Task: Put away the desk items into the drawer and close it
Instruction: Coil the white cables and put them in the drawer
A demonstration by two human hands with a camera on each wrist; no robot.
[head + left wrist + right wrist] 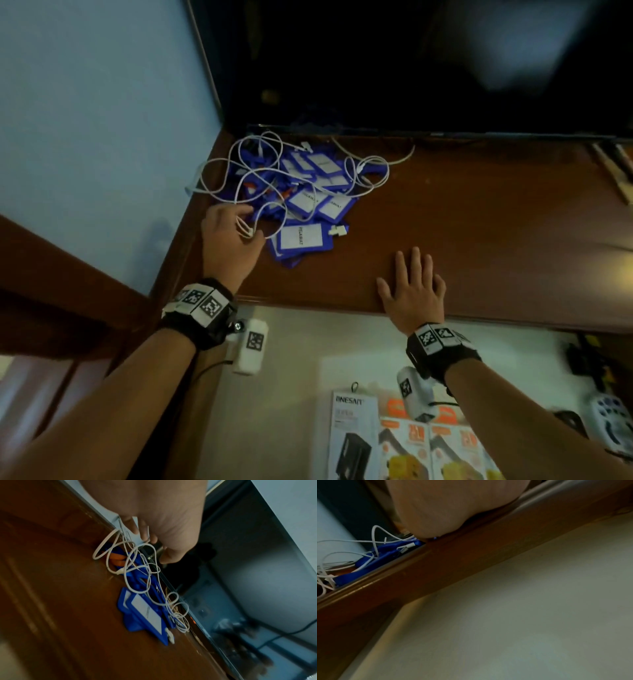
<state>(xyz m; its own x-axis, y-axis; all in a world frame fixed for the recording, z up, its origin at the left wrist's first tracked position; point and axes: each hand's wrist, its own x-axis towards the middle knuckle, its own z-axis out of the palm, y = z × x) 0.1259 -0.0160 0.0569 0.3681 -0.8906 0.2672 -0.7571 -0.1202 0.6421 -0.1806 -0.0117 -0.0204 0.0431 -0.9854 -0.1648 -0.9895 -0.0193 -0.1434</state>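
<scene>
A tangle of white cables (260, 164) lies over a pile of blue badge holders (308, 205) at the back left of the brown desk (479, 222). My left hand (248, 231) is at the pile's near-left edge and grips a few strands of cable in its curled fingers. In the left wrist view the cables (130, 555) hang from those fingers (144, 534) above the blue holders (142, 614). My right hand (414, 274) lies flat and open on the desk's front edge, holding nothing. The open drawer (301, 346) shows pale below the desk edge.
A dark screen (411, 68) stands along the back of the desk, close behind the pile. The drawer holds a white boxed item (356, 435), orange boxes (428, 445) and a white device (613, 421). A blue wall (102, 120) bounds the left side.
</scene>
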